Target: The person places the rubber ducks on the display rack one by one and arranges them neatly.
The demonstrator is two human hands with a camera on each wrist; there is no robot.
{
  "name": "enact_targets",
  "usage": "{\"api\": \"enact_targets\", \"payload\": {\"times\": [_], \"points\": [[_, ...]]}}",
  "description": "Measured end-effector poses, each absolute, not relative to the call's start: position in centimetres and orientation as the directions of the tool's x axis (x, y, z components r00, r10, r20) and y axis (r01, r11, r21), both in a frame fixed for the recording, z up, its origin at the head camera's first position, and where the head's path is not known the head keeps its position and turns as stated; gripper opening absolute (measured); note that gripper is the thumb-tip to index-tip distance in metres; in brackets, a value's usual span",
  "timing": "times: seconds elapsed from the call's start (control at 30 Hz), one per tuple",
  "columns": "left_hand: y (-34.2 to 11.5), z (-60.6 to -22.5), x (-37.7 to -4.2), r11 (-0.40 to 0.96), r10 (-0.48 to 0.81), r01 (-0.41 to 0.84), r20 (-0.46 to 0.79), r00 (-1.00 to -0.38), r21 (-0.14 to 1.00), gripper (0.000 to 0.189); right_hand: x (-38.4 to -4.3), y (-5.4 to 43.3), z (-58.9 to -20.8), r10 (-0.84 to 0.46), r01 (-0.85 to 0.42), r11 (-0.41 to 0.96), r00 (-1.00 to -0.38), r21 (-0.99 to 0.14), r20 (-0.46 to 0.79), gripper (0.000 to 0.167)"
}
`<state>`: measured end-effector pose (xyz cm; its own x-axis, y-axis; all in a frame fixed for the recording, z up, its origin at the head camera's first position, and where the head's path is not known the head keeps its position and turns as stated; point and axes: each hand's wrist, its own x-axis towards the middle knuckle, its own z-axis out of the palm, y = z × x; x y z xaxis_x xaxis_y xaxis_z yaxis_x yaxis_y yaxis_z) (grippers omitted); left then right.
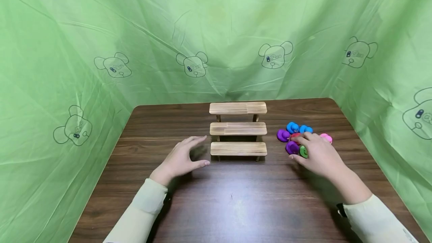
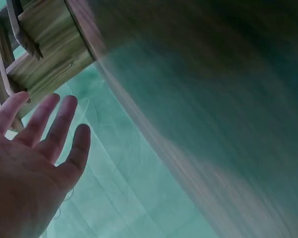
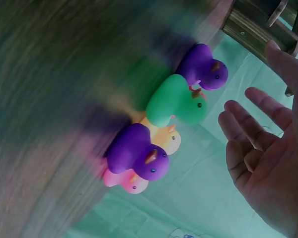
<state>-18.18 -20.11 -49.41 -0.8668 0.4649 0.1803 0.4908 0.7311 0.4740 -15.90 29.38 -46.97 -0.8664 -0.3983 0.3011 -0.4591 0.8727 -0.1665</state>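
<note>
A three-step wooden stand [image 1: 238, 148] is at the middle of the table. Just to its left hovers my left hand [image 1: 182, 157], thumb and fingers spread and holding nothing. Over a cluster of rubber ducks on the right is my right hand [image 1: 318, 155], its fingers loosely bent and gripping none. The cluster includes a red duck [image 1: 295, 136], a green duck [image 3: 176, 101], blue ducks [image 1: 292, 127], purple ducks [image 3: 138, 151], a yellow duck [image 3: 172, 142] and a pink duck [image 3: 134, 185]. Part of the cluster is hidden under the right hand in the head view.
The dark wooden table [image 1: 229, 198] carries the stand and the ducks. A green cloth [image 1: 219, 29] with bear-head drawings encloses the table at the back and both sides.
</note>
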Motion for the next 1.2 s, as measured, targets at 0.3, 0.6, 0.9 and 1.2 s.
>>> {"api": "enact_targets", "payload": {"times": [0.3,0.6,0.9,1.2], "points": [[-19.1,-49.8,-19.6,0.583,0.489,0.468,0.174,-0.855,0.664,0.090,-16.6,30.4,-47.7,-0.348,-0.403,0.873,-0.910,-0.275,0.226,0.055],[-18.2,-50.3,-20.9,0.523,0.496,0.384,0.094,-0.863,0.761,0.079,-17.5,30.6,-47.9,-0.343,-0.392,0.870,-0.917,-0.301,0.202,0.057],[-17.4,-50.1,-21.5,0.517,0.489,0.309,0.021,-0.872,0.798,0.069,-18.0,30.7,-48.1,-0.344,-0.378,0.874,-0.925,-0.305,0.160,0.057],[-16.9,-50.1,-21.6,0.529,0.483,0.313,0.023,-0.875,0.789,0.054,-18.4,31.3,-49.3,-0.347,-0.385,0.858,-0.923,-0.340,0.170,0.047]]}}
